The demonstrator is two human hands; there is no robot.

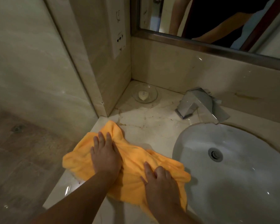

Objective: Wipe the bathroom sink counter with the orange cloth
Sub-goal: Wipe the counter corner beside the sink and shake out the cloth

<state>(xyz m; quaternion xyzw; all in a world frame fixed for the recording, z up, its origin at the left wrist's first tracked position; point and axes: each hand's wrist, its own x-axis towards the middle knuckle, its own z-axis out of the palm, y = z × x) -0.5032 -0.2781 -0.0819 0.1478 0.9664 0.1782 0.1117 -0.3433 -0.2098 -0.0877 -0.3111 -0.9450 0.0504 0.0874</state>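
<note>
Beige marble counter [152,126] to the left of the sink basin [192,143] is the working surface. The orange cloth [132,159] lies bunched on the counter's front-left portion, and its right edge reaches the basin rim.

The left hand [105,156] presses on the far half of the cloth with fingers nearly straight, spreading the load over a wide patch. A fold gathers beside the thumb. The right hand [158,180] sits on the near half with fingers curled into the fabric. This grip probably keeps the cloth moving with the hands instead of slipping out.

Brown stains [120,122] mark the bare counter just beyond the cloth's far tip, probably the next area to cover. Further back, a glass soap dish [145,94] stands in the corner and the faucet [199,104] stands behind the basin. Both will need working around.
</note>
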